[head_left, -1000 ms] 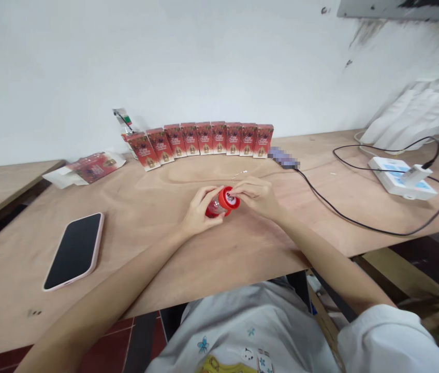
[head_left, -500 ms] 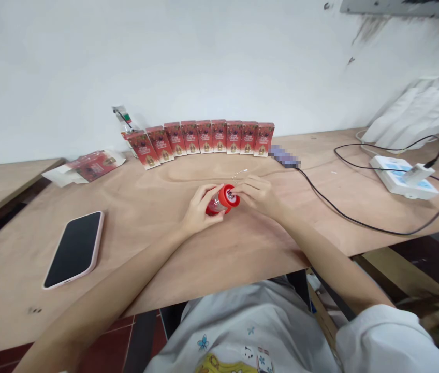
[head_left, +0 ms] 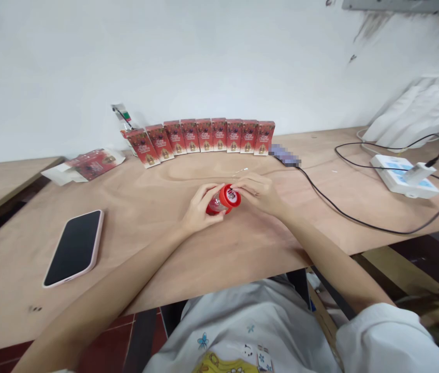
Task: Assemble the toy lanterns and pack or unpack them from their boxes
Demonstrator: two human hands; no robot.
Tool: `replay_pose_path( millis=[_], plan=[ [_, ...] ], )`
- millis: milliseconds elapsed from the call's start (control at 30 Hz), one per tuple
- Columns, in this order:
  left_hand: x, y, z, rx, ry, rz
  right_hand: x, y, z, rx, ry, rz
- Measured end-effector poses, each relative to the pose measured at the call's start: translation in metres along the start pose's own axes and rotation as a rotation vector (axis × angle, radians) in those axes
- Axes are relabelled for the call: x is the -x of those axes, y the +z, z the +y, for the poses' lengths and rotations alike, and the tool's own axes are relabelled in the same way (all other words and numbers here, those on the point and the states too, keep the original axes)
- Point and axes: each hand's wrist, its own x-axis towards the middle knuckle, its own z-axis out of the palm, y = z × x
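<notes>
My left hand [head_left: 200, 210] is wrapped round a small red lantern [head_left: 214, 205] with a clear middle. The lantern lies tilted on its side just over the table, its round end facing right. That end has a red rim around a pale disc [head_left: 232, 196] with small dark marks. At the disc's upper edge are the fingertips of my right hand [head_left: 258, 192], pinched together. Whatever they pinch is too small to make out. Just beyond these fingers, a thin wire-like piece with a white tip [head_left: 245, 169] shows.
Several red printed boxes [head_left: 204, 135] stand in a curved row near the wall. Flattened red packaging [head_left: 95, 163] lies at left, behind a phone [head_left: 74, 248]. A blurred purple device [head_left: 284, 155] trails a black cable towards a white power strip [head_left: 392, 173] at right.
My right fingers have drawn slightly up and back from the middle of the lantern's end, so more of the pale disc shows. My left hand keeps its hold.
</notes>
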Motion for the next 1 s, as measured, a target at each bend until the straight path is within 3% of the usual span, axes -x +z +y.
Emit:
replay_pose_path(
  millis=[367, 1000],
  plan=[
    [-0.0005, 0.0003, -0.0004, 0.000, 0.004, 0.020, 0.0049, 0.0083, -0.0001, 0.046, 0.069, 0.043],
    [0.0006, 0.0012, -0.0041, -0.014, 0.045, 0.004, 0.0011, 0.0086, -0.0053, -0.153, 0.107, 0.079]
  ],
)
